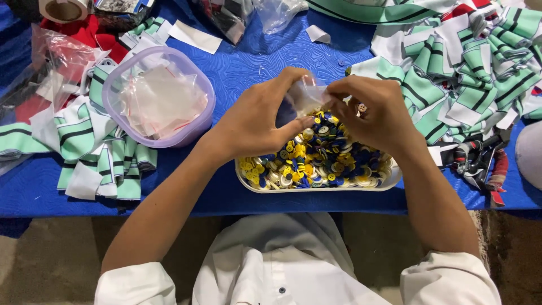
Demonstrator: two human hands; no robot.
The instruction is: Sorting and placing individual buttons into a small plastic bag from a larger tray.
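**Two hands, one tiny bag, lots of buttons**

I see both hands up over a white tray (389, 179) full of buttons (316, 161). The buttons are yellow, blue and white, all mixed in a heap. The left hand (257, 121) and the right hand (375, 113) meet in the middle and pinch a small clear plastic bag (307, 96) between thumbs and fingertips. The bag hangs just above the button heap, near the far side of the tray. I cannot tell if anything is inside it.

The tray sits on a blue table cloth (248, 62), close to the near edge. To the left is a round purple tub (116, 90) with more little clear bags in it. Green, white and black striped cloth pieces (468, 73) lie piled on the right, and more lie on the left by the tub.
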